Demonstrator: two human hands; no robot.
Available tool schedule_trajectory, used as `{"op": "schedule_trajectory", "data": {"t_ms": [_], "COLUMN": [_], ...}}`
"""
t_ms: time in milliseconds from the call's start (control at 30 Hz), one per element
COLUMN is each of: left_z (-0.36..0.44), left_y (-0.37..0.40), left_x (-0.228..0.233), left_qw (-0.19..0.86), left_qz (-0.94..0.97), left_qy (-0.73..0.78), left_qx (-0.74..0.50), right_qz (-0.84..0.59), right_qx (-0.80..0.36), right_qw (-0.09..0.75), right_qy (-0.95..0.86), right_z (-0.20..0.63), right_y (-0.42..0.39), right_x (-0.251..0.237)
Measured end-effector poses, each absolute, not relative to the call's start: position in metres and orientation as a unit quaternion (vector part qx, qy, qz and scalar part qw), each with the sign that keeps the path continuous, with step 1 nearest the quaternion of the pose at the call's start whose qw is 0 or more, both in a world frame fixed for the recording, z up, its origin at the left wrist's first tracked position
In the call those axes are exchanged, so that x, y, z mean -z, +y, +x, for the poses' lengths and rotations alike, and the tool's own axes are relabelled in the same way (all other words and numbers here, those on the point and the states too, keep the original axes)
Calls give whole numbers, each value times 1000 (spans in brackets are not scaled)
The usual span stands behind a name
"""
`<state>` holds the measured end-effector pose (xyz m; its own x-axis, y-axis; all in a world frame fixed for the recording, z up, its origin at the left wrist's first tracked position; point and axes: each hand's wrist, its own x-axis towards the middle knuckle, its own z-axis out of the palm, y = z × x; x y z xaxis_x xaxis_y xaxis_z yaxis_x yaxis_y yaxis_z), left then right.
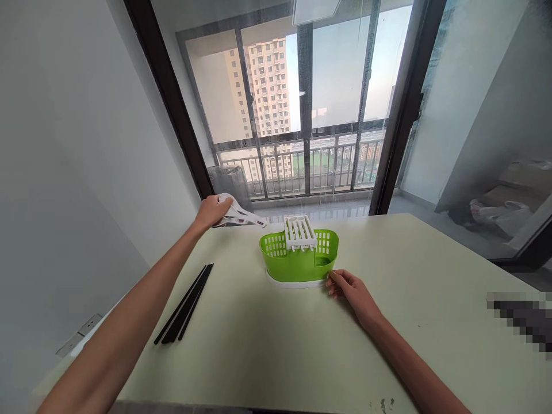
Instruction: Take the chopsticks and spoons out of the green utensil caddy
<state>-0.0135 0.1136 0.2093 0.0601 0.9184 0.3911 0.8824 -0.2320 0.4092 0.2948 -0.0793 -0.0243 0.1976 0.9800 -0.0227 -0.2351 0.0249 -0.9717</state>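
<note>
Green basket (280, 269) on the bench (250, 351), between two hands.
The right hand (350, 288) curls its fingers at the basket's lower right end; whether they grip, I cannot tell. The left hand (211, 211) clasps white utensils (246, 215) in the air, above black sticks (186, 303).

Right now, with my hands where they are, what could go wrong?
The white utensils in your left hand could slip and drop near the table's far edge. Their ends might also catch the white rack raised above the green basket. Your right hand, at the basket's lower right end, could nudge it sideways.
</note>
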Motion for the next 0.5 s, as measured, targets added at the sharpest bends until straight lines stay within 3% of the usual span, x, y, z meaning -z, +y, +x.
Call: {"op": "schedule_trajectory", "data": {"t_ms": [133,333,500], "left_z": [-51,-86,-94], "left_y": [106,102,93], "left_x": [-195,-155,-127], "left_qw": [147,81,120], "left_qz": [733,808,831], "left_qy": [632,579,543], "left_qx": [-203,-80,-2], "right_qz": [-483,-487,-486], "right_qx": [-502,-499,-498], "right_qw": [605,603,601], "right_qy": [-385,-388,-392], "right_z": [295,296,296], "right_y": [-78,-80,-80], "right_x": [28,26,27]}}
